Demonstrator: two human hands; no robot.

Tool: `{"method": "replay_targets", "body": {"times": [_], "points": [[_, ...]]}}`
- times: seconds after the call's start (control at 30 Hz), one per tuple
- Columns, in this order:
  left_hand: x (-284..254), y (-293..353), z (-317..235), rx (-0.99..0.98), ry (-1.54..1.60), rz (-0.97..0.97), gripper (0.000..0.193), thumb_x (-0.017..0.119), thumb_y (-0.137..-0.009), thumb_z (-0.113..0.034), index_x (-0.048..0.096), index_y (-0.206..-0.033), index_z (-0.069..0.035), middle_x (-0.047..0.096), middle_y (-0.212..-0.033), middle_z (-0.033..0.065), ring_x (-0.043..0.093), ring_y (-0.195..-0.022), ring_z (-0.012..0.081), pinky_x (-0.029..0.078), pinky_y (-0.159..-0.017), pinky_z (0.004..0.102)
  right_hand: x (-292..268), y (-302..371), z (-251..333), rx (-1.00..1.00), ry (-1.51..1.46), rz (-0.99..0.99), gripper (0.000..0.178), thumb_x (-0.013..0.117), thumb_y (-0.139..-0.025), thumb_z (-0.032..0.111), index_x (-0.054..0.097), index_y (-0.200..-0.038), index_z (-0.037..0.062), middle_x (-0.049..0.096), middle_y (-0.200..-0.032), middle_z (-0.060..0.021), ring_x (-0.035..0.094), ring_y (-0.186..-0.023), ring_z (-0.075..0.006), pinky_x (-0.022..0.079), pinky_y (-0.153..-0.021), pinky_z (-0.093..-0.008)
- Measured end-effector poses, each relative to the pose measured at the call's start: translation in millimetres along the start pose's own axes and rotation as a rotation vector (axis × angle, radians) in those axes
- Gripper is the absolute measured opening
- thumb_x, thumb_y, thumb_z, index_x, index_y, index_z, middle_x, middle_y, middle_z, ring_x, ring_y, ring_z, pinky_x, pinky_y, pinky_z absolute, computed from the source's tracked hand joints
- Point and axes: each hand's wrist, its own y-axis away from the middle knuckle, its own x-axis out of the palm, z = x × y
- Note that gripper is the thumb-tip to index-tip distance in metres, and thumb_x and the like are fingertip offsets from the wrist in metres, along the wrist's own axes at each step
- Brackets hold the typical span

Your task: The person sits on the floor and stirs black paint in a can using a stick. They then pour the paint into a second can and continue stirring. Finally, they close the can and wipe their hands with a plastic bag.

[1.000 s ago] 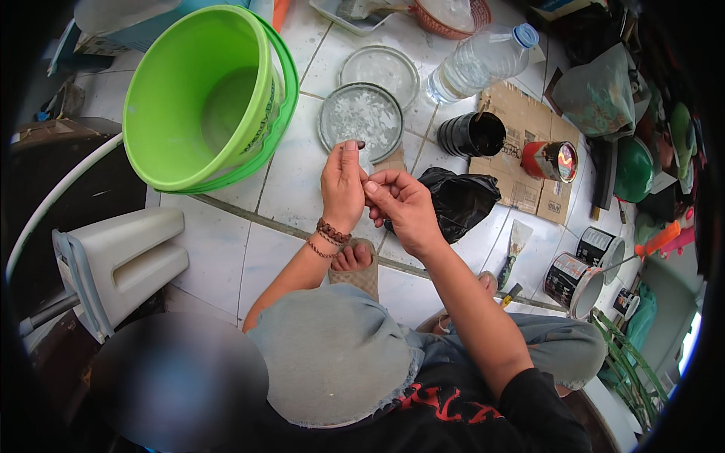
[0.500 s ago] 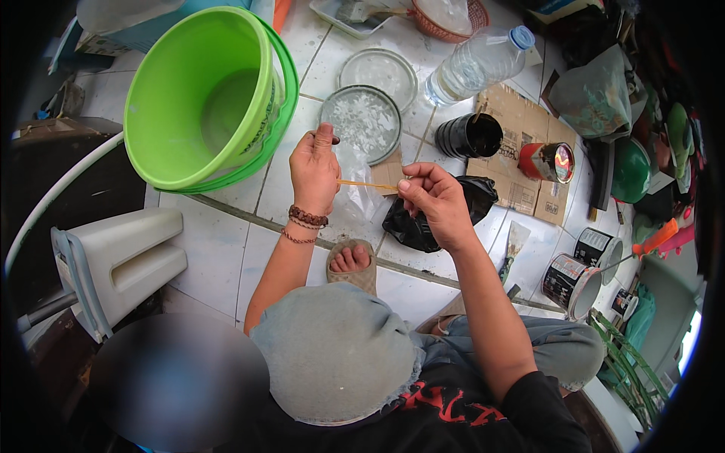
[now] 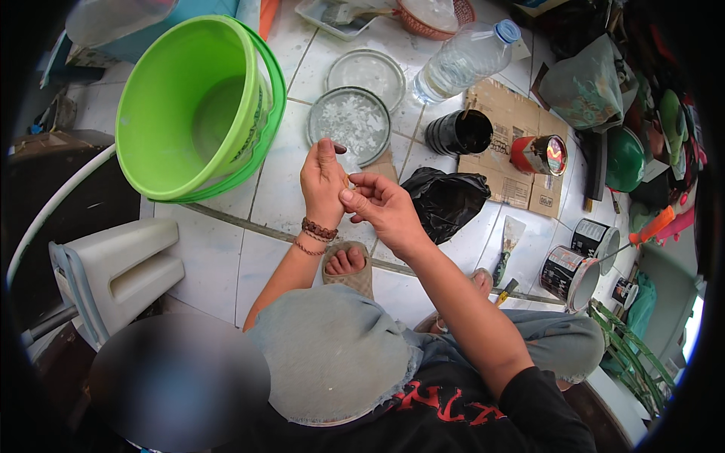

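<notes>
My left hand (image 3: 323,187) is closed with its thumb pointing up, above the tiled floor. Close against its right side is my right hand (image 3: 384,214), thumb and forefinger pinched together. Only a bit of the yellowish rubber band (image 3: 349,184) shows where the hands meet; fingers hide the rest. Anything else inside the left hand is hidden. Beyond the hands lies a round clear lid (image 3: 349,124) with whitish smears, beside a second round lid (image 3: 366,75). A crumpled black plastic bag (image 3: 445,204) lies right of my right hand.
A green bucket (image 3: 192,106) stands at left, above a white stool (image 3: 124,264). A water bottle (image 3: 462,64), a black tin (image 3: 459,134) and a red tin (image 3: 538,155) by cardboard (image 3: 521,113) stand right. Paint cans (image 3: 570,275) and a putty knife (image 3: 507,245) lie nearer.
My right hand has moved left against my left hand; the rubber band, stretched between them before, is now nearly hidden. The clear plastic below the hands has mostly gone from sight.
</notes>
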Motion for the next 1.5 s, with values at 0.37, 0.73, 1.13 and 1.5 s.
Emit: {"method": "replay_targets", "body": {"times": [0.37,0.73,1.13,1.5], "points": [[-19.4,8.0,66.0,-0.051,-0.165,-0.23,0.057,0.035,-0.108,-0.052,0.059,-0.092,-0.002,0.042,-0.054,-0.0021,0.037,-0.045,0.0061,0.028,-0.043,0.0251,-18.5,-22.6,-40.1,0.067,0.083,-0.221,0.022,0.057,-0.103,0.017,0.064,-0.107,-0.0026,0.07,-0.085,-0.0081,0.067,-0.074,-0.0131,0.056,-0.066,-0.0287],[-53.4,3.4,31.9,-0.343,0.286,0.08,0.086,0.025,-0.099,-0.074,0.051,-0.125,0.004,0.05,-0.059,0.0036,0.049,-0.05,0.015,0.041,-0.051,0.0289,-50.0,-48.3,-31.5,-0.07,0.918,-0.407,0.028,0.066,-0.097,0.02,0.066,-0.111,-0.0034,0.069,-0.079,-0.0078,0.064,-0.068,-0.0125,0.054,-0.065,-0.0298],[-34.3,-6.9,13.1,-0.246,0.047,0.531,0.061,0.036,-0.109,-0.045,0.025,-0.154,-0.005,0.065,-0.085,0.0109,0.063,-0.069,0.0161,0.05,-0.064,0.0283,-91.2,50.4,40.3,0.007,0.957,-0.052,0.038,0.066,-0.091,0.023,0.063,-0.119,-0.0024,0.069,-0.105,-0.022,0.066,-0.102,-0.0386,0.051,-0.09,-0.0448],[38.7,-92.9,-136.3,-0.063,-0.418,1.06,0.066,0.03,-0.108,-0.05,0.022,-0.158,-0.007,0.064,-0.124,0.0223,0.067,-0.099,0.03,0.053,-0.086,0.0387,-126.2,250.2,114.0,-0.282,1.445,-0.311,0.035,0.068,-0.081,0.019,0.058,-0.106,-0.0035,0.064,-0.094,-0.0149,0.066,-0.095,-0.0312,0.049,-0.073,-0.0411]]}}
